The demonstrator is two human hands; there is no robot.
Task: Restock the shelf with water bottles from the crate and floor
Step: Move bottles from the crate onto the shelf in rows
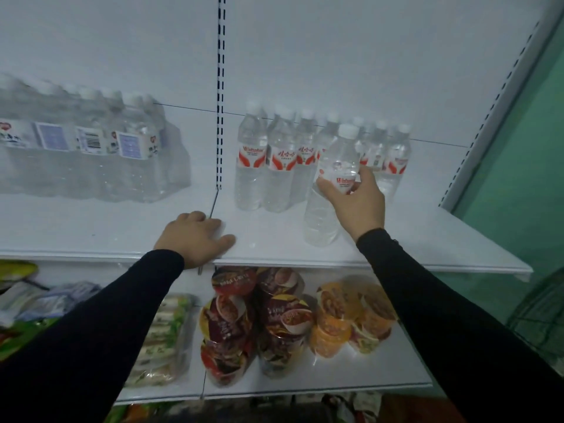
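head view: the right hand (357,203) has its grip clamped around the label band of a water bottle (331,190), fingers (325,187) curled on the near side and the thumb on the far side. the bottle stands on the white shelf (274,248), tilted a little, its white cap above the grip and its clear base below it, close to the shelf's front edge. just behind the grip, a row of water bottles (277,166) with red and white labels stands upright against the back panel, some partly hidden by the held bottle. well to the left of the grip, the left hand (195,236) lies palm down on the front edge of the shelf, its grip spread flat and holding nothing, right where two shelf boards meet. farther left of that, a shrink-wrapped pack of bottles (91,148) sits on the same shelf, blurred. below the grip, on the lower shelf (305,389), lie stacked instant noodle cups (274,319) in red, brown and orange, with a wrapped food pack (164,337) to their left. both arms wear black sleeves (442,300).
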